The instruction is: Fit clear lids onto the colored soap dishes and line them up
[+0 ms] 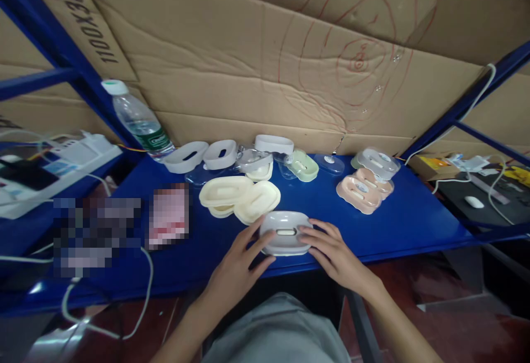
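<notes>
White glossy slotted dish [286,221]

near dish [285,218] is smooth glossy plastic, cream dishes [256,202] look more matt imo. tabletop [317,200] smooth w/ slight sheen, far backing [207,48] = matt creased cardboard, far-left bottle [141,120] clear shiny plastic btw

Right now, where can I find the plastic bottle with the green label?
In the head view, the plastic bottle is at the back left of the blue table, in front of the cardboard, beside the leftmost white dish.
</notes>
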`<state>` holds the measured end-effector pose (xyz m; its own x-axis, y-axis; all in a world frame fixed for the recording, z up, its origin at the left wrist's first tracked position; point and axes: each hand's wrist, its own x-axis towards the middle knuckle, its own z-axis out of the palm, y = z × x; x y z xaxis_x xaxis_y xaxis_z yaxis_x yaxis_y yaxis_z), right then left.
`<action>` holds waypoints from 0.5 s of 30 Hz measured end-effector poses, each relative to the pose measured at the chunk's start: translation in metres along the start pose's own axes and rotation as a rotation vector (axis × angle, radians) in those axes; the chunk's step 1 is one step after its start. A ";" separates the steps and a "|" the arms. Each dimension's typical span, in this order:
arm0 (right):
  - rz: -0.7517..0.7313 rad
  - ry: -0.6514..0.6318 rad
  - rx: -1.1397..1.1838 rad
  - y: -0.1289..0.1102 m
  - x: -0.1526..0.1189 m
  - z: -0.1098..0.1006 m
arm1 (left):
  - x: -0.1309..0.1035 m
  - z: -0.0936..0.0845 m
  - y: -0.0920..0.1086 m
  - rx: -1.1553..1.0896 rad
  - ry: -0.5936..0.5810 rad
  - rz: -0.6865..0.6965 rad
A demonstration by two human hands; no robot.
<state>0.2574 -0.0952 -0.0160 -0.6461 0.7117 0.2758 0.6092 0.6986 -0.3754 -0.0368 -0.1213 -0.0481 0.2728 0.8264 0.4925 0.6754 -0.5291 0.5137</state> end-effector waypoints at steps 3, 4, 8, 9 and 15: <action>-0.018 0.001 0.013 -0.007 0.003 0.006 | -0.001 0.002 -0.002 0.025 0.048 0.012; -0.020 0.002 0.013 -0.009 0.003 0.007 | -0.002 0.002 -0.003 0.029 0.065 0.013; -0.056 0.045 -0.022 -0.003 0.010 0.001 | -0.001 0.002 -0.001 0.057 0.079 0.018; -0.064 0.079 -0.058 0.003 0.018 -0.003 | 0.000 0.002 0.000 0.065 0.078 0.023; -0.058 0.160 -0.469 0.052 0.113 -0.017 | 0.000 0.002 0.003 0.080 0.072 0.035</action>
<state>0.2237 0.0233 0.0106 -0.6287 0.6478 0.4303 0.7393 0.6694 0.0726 -0.0340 -0.1225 -0.0482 0.2491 0.7899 0.5603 0.7195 -0.5382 0.4389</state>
